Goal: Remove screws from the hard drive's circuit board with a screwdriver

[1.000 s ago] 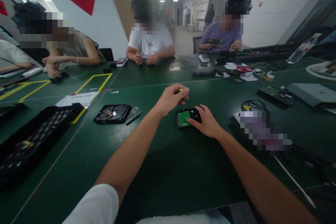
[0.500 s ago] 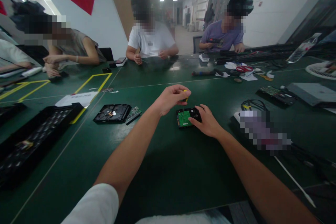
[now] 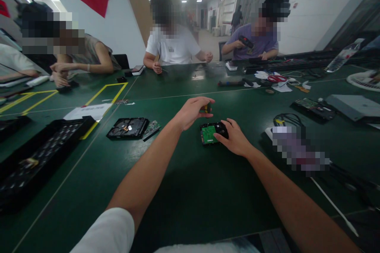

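My left hand (image 3: 194, 111) is above the table with its fingers around the short yellow-and-black handle of a screwdriver (image 3: 207, 108). Its shaft is hard to make out, and I cannot tell whether the tip touches anything. Just below lies a hard drive (image 3: 211, 133), its green circuit board facing up. My right hand (image 3: 234, 136) grips the drive's right side, thumb across the near part and fingers along the far edge. Left of my left forearm sit another hard drive (image 3: 127, 128), black side up, and a loose circuit board (image 3: 152, 128).
A long black tray (image 3: 44, 162) stands at the left, near a white paper sheet (image 3: 89, 111). To the right are a phone-like pixelated object (image 3: 297, 150), a third drive (image 3: 313, 109) and a grey box (image 3: 354, 107). Several people sit across the green table (image 3: 190, 205).
My left fingers have loosened and straightened around the screwdriver handle, showing more of its dark part. The right hand and the drive have stayed put. Across the table, a person has raised a power tool.
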The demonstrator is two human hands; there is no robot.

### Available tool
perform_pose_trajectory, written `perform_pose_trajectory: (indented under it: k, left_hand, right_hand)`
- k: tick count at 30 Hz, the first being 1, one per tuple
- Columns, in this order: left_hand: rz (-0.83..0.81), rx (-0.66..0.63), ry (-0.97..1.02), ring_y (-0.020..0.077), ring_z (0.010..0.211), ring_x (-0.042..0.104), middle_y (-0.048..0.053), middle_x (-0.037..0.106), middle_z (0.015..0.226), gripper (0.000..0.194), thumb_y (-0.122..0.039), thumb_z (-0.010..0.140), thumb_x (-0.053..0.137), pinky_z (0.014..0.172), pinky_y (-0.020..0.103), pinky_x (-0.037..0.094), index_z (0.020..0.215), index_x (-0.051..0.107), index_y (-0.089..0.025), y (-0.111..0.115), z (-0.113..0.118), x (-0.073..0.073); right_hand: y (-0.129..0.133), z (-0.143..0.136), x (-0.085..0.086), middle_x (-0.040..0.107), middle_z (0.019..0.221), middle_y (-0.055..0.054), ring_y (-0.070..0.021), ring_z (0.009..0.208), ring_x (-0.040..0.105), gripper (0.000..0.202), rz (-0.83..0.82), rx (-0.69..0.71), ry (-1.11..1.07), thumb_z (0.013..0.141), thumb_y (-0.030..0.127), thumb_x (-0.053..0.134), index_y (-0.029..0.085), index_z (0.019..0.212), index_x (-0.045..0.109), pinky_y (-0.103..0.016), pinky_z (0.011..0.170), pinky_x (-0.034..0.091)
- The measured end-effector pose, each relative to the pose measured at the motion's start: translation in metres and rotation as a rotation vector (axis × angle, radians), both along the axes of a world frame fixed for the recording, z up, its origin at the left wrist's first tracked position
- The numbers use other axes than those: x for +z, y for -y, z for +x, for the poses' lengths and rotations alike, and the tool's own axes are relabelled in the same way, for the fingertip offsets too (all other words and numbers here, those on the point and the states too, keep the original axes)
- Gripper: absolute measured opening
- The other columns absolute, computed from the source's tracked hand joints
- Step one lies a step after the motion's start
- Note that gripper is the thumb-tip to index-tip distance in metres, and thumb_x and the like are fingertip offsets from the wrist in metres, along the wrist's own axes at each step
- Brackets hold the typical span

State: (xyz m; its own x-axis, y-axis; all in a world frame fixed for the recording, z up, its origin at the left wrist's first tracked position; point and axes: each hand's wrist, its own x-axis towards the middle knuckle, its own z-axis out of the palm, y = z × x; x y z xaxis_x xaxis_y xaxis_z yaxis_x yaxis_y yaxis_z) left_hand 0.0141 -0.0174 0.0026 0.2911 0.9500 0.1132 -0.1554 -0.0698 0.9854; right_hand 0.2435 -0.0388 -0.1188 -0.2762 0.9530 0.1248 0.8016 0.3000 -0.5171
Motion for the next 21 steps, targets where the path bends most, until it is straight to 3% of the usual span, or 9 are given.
perform_pose_trajectory:
  k: [11,21]
  left_hand:
    - [0.062,0.012,-0.147,0.0155,0.084,0.068,0.009,0.071,0.093,0.030,-0.034,0.086,0.081,0.071,0.029,0.060,0.092,0.061,-0.013,0.0028,0.0016,-0.0039]
    - [0.108,-0.028,-0.108,0.0160,0.089,0.068,0.006,0.069,0.093,0.017,-0.028,0.092,0.071,0.073,0.030,0.062,0.103,0.067,-0.015,0.0013,-0.0011,-0.0014]
  right_hand:
    - [0.0000,-0.0007,0.0012,0.028,0.168,-0.019,-0.0389,0.156,0.029,0.089,0.004,0.002,0.017,0.093,0.078,0.051,0.020,0.160,0.040,-0.057,0.124,0.031]
    - [0.0006,0.0005,0.0010,0.030,0.166,-0.019,-0.0397,0.155,0.029,0.090,0.012,0.006,0.014,0.092,0.079,0.051,0.020,0.160,0.041,-0.057,0.125,0.031]
